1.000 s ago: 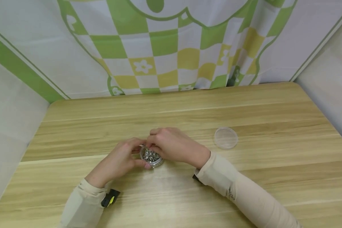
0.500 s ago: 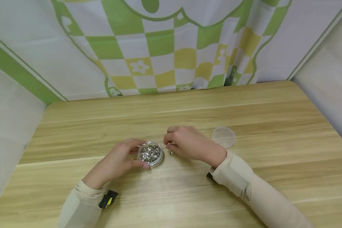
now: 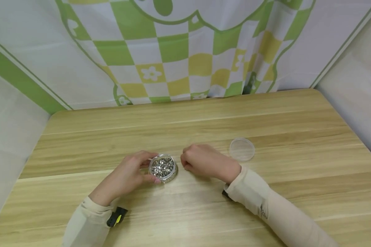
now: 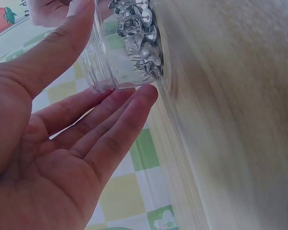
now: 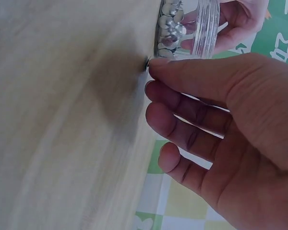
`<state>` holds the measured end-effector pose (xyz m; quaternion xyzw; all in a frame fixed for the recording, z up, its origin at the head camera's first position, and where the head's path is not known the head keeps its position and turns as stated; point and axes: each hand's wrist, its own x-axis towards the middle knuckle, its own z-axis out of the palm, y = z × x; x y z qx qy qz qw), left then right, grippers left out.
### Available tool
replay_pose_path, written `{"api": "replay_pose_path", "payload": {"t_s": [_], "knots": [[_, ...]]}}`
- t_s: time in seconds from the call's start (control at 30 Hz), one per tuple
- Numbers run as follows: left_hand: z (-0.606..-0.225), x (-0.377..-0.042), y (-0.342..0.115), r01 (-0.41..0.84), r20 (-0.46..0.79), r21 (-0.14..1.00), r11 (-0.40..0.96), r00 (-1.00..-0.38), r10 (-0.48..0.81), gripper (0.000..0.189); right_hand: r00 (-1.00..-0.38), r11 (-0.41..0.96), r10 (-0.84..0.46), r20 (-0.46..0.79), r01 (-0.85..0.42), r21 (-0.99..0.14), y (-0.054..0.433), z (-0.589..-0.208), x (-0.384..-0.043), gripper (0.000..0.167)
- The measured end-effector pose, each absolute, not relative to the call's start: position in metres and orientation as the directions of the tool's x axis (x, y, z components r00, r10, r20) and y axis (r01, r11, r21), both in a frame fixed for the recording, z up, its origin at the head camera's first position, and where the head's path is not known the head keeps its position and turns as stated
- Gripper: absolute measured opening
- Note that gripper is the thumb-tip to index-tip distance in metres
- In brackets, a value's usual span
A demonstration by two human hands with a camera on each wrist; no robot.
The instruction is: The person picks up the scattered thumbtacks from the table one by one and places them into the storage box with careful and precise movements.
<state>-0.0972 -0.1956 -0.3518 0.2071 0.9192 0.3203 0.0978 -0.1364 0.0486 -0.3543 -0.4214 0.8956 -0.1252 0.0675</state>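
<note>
My left hand (image 3: 125,175) holds a round clear plastic jar (image 3: 173,175) upright on the table, with the thumb at its near side and the fingers behind. Shiny silver thumbtacks (image 3: 162,167) fill much of the jar; in the left wrist view their flat heads and pins show through the wall (image 4: 122,72). Right of the jar, my right hand (image 3: 205,162) is low over the tabletop. Its thumb tip meets a small metal thumbtack (image 5: 147,64) at the table surface, mostly covered by the fingertips. The index finger is hidden behind the thumb.
A clear round lid (image 3: 242,149) lies flat on the wooden table (image 3: 111,137), to the right of and behind the right hand. A green, white and yellow patterned curtain (image 3: 173,48) hangs along the table's back edge.
My right hand has come out of the jar and moved right. It has lowered over a thumbtack that lay beside the jar half a second ago. The left hand keeps its hold.
</note>
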Motion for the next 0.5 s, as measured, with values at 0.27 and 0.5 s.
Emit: {"api": "replay_pose_path", "payload": {"t_s": [0.27, 0.5], "knots": [[-0.349, -0.097, -0.196, 0.308, -0.06, 0.637, 0.706, -0.894, 0.443, 0.067, -0.676, 0.639, -0.732, 0.092, -0.727, -0.252, 0.041, -0.338, -0.133, 0.017], [-0.351, -0.098, -0.195, 0.332, -0.042, 0.624, 0.707, -0.889, 0.455, 0.066, -0.603, 0.565, -0.785, 0.146, -0.792, -0.233, 0.014, -0.334, -0.122, 0.013]]}}
